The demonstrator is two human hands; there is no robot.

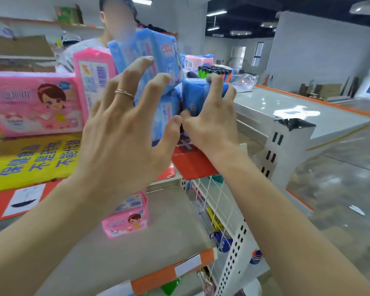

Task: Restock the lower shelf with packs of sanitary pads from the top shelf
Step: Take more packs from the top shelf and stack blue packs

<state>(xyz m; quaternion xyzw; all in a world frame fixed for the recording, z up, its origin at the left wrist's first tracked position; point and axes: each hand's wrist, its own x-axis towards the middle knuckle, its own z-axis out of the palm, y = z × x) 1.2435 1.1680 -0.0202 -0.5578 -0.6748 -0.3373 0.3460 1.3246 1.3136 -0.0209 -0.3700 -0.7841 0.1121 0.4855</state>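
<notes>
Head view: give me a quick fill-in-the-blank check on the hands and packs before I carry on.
1. The right hand grips a pack coloured ____.
2. The ring is on the ____ hand.
3. On the lower shelf stands one pack coloured ____.
4. The big pink pack with the cartoon girl sits on the ____ shelf.

Missing words: blue; left; pink; top
</notes>
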